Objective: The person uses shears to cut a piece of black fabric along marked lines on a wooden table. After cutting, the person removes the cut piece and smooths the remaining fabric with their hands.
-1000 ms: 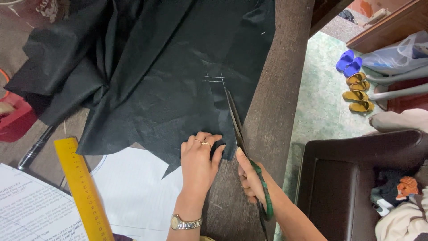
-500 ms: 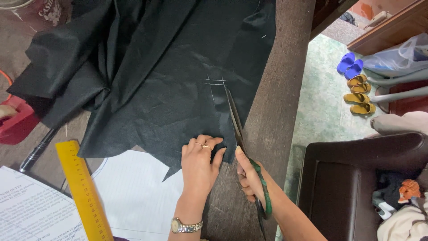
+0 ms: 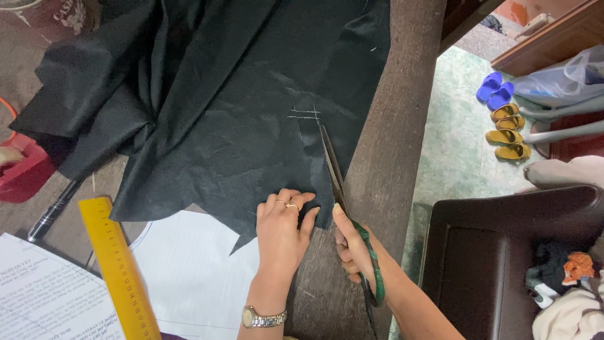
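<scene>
Black fabric [image 3: 220, 126], matte w/ creases, under flat-spread left fingers [image 3: 296, 204]; right fingers [image 3: 346, 242] round green-handled scissors [image 3: 340, 189].

We are pressing our left hand [image 3: 281, 228] flat on the black fabric [image 3: 220, 107] near its lower edge, while our right hand [image 3: 355, 252] is gripping the green-handled scissors [image 3: 343, 201], whose blades are lying along the cloth toward some white chalk marks [image 3: 305, 114]. The fabric is spreading over the wooden worktop [image 3: 396, 126] (bunched into folds at the left). A yellow ruler [image 3: 116, 267] is lying beside white paper [image 3: 189, 277], and a dark brown chair [image 3: 497, 252] is standing just right of the worktop.
</scene>
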